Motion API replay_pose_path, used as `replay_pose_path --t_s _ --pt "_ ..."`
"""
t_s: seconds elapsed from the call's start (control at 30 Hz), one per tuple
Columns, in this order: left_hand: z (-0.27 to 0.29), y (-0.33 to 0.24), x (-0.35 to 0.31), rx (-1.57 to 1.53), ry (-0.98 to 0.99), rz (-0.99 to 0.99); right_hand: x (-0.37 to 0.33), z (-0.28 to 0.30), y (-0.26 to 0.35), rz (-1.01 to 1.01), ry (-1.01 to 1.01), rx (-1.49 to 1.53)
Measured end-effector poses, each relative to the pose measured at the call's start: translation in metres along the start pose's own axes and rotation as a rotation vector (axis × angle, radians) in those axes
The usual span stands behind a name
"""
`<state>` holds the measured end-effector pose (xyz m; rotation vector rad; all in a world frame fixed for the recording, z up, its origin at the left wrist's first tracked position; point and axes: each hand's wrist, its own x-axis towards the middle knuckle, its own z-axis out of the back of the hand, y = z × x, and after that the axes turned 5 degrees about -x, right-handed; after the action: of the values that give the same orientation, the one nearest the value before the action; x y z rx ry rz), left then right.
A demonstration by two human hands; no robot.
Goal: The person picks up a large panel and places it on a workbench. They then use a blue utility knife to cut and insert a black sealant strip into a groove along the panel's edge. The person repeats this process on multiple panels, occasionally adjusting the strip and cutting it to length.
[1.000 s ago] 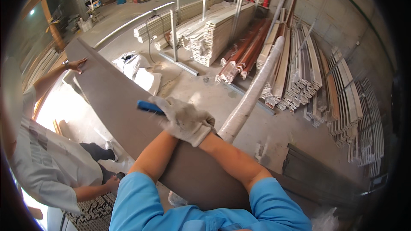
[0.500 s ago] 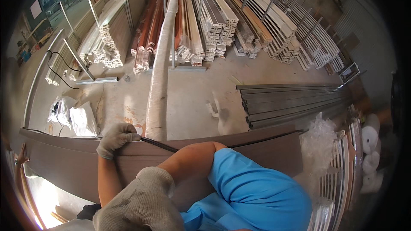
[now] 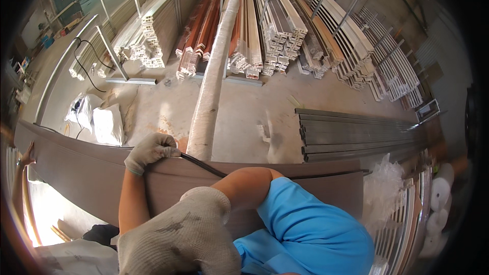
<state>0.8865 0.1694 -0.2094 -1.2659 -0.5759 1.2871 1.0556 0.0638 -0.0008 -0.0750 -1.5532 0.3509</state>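
Observation:
A long brown panel lies crosswise in front of me. Along its far side runs a thin black flexible strip, which passes behind my right forearm and shows again toward the panel's right end. My left hand, in a knitted grey glove, pinches this strip at the panel's far edge. Large and close to the camera, my gloved right hand is bent back over the panel at the lower edge. Its fingers are out of sight. At the panel's left end, another person's bare hand touches the board.
A plastic-wrapped roll stands beyond the panel. Dark profiles lie at right on the floor. Several stacks of long profiles lie between metal posts at the back. White bags sit at left; crumpled clear plastic is by the right end.
The view has shifted, so the background sits farther right. My left hand still pinches the strip. My right glove appears larger and slightly farther right in the picture.

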Motion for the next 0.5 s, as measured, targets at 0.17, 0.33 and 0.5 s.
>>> replay_pose_path --t_s 0.17,0.33,0.5 --pt "0.000 -0.005 -0.002 -0.027 0.010 -0.019 -0.015 0.005 0.028 -0.382 -0.038 -0.360" --pt "-0.001 0.000 -0.001 -0.022 0.018 0.006 -0.058 0.007 0.008 -0.420 -0.343 -0.643" --pt "0.003 0.003 0.002 0.005 0.002 -0.025 -0.035 -0.012 0.072 -0.812 -0.485 -1.214"
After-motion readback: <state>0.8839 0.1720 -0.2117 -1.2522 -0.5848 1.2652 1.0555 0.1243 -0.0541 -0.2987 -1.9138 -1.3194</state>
